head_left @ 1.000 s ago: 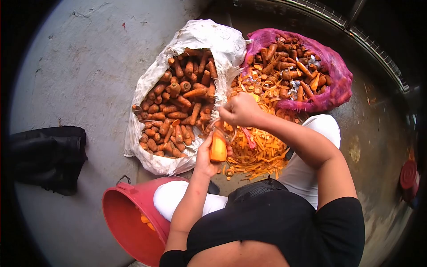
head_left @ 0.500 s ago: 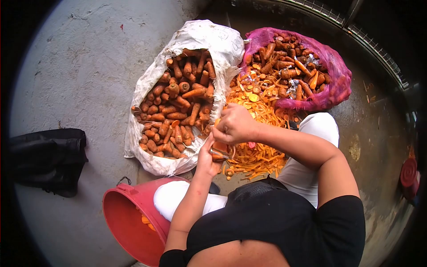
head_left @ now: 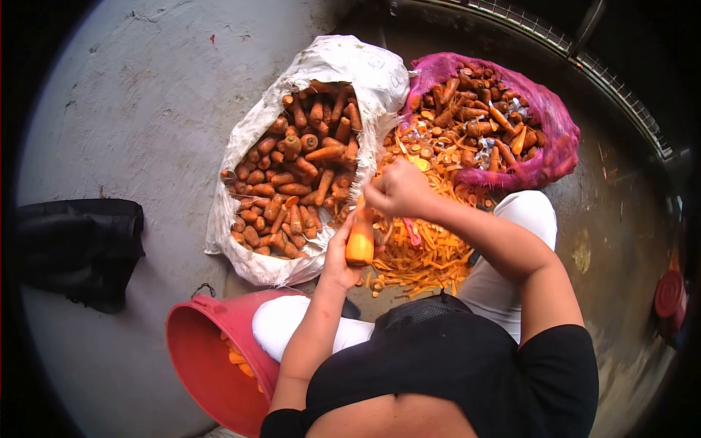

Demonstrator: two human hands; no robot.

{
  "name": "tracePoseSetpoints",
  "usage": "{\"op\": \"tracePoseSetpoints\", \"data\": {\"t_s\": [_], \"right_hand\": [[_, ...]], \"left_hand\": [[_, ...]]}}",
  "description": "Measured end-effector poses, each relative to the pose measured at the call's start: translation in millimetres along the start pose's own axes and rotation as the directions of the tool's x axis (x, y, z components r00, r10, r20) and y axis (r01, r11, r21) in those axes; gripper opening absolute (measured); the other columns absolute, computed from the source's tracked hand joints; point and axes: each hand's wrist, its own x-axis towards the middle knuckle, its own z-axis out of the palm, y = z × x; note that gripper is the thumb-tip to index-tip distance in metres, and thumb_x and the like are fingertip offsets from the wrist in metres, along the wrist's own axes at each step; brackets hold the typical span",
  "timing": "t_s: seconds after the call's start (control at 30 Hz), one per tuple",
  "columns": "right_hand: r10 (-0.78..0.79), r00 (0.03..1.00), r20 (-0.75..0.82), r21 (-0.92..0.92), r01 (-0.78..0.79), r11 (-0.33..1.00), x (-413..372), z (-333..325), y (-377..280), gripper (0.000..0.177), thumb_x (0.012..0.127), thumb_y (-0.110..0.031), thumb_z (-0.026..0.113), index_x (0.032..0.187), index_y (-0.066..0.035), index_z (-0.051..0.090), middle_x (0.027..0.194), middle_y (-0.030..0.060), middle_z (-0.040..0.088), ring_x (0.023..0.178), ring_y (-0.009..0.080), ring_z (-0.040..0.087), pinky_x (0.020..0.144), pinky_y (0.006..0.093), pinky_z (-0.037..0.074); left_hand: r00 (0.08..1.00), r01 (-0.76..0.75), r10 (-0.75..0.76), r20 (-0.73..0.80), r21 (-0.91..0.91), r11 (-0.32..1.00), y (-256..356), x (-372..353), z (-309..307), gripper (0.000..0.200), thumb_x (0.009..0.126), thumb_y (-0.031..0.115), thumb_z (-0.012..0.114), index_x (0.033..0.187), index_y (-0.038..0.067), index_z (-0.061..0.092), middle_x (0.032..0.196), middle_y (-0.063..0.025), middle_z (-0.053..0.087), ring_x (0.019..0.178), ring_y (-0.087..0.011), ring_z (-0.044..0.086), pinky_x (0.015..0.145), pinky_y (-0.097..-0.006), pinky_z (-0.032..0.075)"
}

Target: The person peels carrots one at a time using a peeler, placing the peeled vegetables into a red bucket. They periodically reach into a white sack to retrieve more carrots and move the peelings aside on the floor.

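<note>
Your left hand [head_left: 342, 254] has its fingers wrapped around a thick orange carrot [head_left: 360, 247] with a smooth, bright lower end, holding it close beside the near right edge of the large white woven sack [head_left: 354, 60]. The carrot is roughly upright in your view, its smooth end toward you and its upper part partly hidden by your hands. Your right hand [head_left: 399, 190] is closed into a fist just above the carrot's far end, to the right of the white sack's opening; you cannot tell from this view what, if anything, those fingers grip. Inside the white sack lies a heap of rough, dull-orange carrots [head_left: 292, 175]. Just to the right of that sack, loose orange peelings [head_left: 434, 255] cover the wet floor [head_left: 606, 219] below your right hand, with a small pinkish-red strip [head_left: 413, 232] among them. Beyond the peelings, to the far right of the white sack, a pink mesh sack [head_left: 561, 142] holds darker carrots and cut pieces. On the near side of the white sack, beside your white-clothed leg [head_left: 281, 321], a red plastic bucket [head_left: 252, 314] lies tilted with orange pieces [head_left: 237, 358] inside. Well left of the white sack, a black cloth item [head_left: 87, 252] lies on the grey floor.
</note>
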Motion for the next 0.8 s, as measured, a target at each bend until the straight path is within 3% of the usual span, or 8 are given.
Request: {"op": "tracePoseSetpoints", "data": {"t_s": [0.1, 0.17, 0.37, 0.47, 0.53, 0.6, 0.67, 0.8], "right_hand": [[-0.19, 0.981, -0.025, 0.064, 0.192, 0.979, -10.8, 2.0, -28.6, 0.032, 0.079, -0.025, 0.059, 0.048, -0.015, 0.063, 0.043, 0.0049, 0.049, 0.044, 0.0226, 0.048, 0.054, 0.0372, 0.04], [-0.226, 0.974, -0.034, 0.081, 0.228, 0.97, -14.4, 3.5, -35.8, 0.031, 0.078, -0.024, 0.06, 0.048, -0.015, 0.063, 0.045, 0.0047, 0.051, 0.048, 0.023, 0.049, 0.054, 0.0375, 0.039], [-0.154, 0.988, 0.008, 0.037, 0.154, 0.987, -11.4, 0.2, -29.8, 0.029, 0.077, -0.027, 0.062, 0.05, -0.016, 0.065, 0.047, 0.0057, 0.053, 0.049, 0.0228, 0.052, 0.056, 0.0348, 0.042], [0.202, 0.946, 0.253, -0.049, -0.196, 0.979, 5.4, -8.0, -8.6, 0.031, 0.08, -0.03, 0.059, 0.054, -0.017, 0.068, 0.05, 0.0055, 0.058, 0.05, 0.0197, 0.056, 0.057, 0.0319, 0.045], [0.463, 0.875, 0.145, -0.11, -0.451, 0.886, 24.9, -18.1, 35.8, 0.045, 0.084, -0.039, 0.05, 0.054, -0.009, 0.066, 0.048, 0.0082, 0.057, 0.047, 0.0221, 0.057, 0.058, 0.035, 0.049], [0.505, 0.86, -0.066, -0.321, -0.498, 0.806, 26.3, -15.0, 115.6, 0.046, 0.086, -0.043, 0.046, 0.065, -0.009, 0.069, 0.062, 0.0104, 0.064, 0.059, 0.0252, 0.063, 0.062, 0.0396, 0.05], [0.761, 0.641, -0.1, -0.329, -0.743, 0.583, 12.9, -21.5, 151.0, 0.048, 0.087, -0.047, 0.043, 0.076, -0.009, 0.071, 0.075, 0.0134, 0.068, 0.074, 0.0293, 0.067, 0.068, 0.0426, 0.05], [0.906, 0.391, 0.163, -0.149, -0.898, 0.414, -26.3, 29.5, 188.2, 0.066, 0.085, -0.065, 0.04, 0.09, -0.008, 0.073, 0.093, 0.018, 0.068, 0.089, 0.0305, 0.066, 0.077, 0.0414, 0.05]], "left_hand": [[0.978, 0.149, -0.168, -0.126, -0.148, 0.978, 2.2, 4.8, -5.5, 0.038, 0.097, 0.036, 0.041, 0.115, 0.005, 0.054, 0.095, -0.0083, 0.062, 0.08, -0.0215, 0.062, 0.061, -0.0371, 0.054], [0.989, 0.145, -0.147, -0.011, -0.124, 0.982, -0.8, 4.1, -7.5, 0.036, 0.096, 0.035, 0.04, 0.111, 0.005, 0.055, 0.096, -0.0089, 0.062, 0.08, -0.0222, 0.062, 0.063, -0.0393, 0.054], [0.992, 0.128, -0.128, 0.005, -0.096, 0.987, -1.9, 2.4, -2.4, 0.036, 0.097, 0.034, 0.039, 0.113, 0.004, 0.053, 0.095, -0.0092, 0.062, 0.08, -0.0228, 0.063, 0.068, -0.0364, 0.054], [0.98, 0.127, -0.122, 0.156, -0.021, 0.992, -3.8, 5.2, -8.0, 0.039, 0.099, 0.033, 0.04, 0.122, 0.002, 0.05, 0.096, -0.0088, 0.062, 0.08, -0.0186, 0.063, 0.066, -0.0317, 0.054], [0.928, 0.161, -0.171, 0.332, 0.059, 0.985, -4.7, 4.4, -16.2, 0.042, 0.099, 0.034, 0.039, 0.124, 0.001, 0.048, 0.093, -0.0095, 0.061, 0.073, -0.0171, 0.062, 0.06, -0.0286, 0.054], [0.936, 0.144, -0.173, 0.306, 0.114, 0.983, -1.4, -6.5, -4.5, 0.049, 0.1, 0.036, 0.035, 0.129, -0.003, 0.043, 0.087, -0.0112, 0.056, 0.073, -0.0169, 0.057, 0.06, -0.0291, 0.049], [0.924, 0.168, -0.169, 0.344, 0.033, 0.985, -1.0, -4.3, -8.8, 0.047, 0.1, 0.036, 0.036, 0.126, -0.002, 0.044, 0.087, -0.0117, 0.056, 0.073, -0.0176, 0.057, 0.061, -0.0296, 0.05], [0.953, 0.092, -0.059, 0.296, -0.1, 0.991, 1.4, 1.6, -17.1, 0.039, 0.099, 0.034, 0.038, 0.114, 0.0, 0.049, 0.095, -0.0163, 0.058, 0.087, -0.0277, 0.061, 0.073, -0.0369, 0.054]]}}
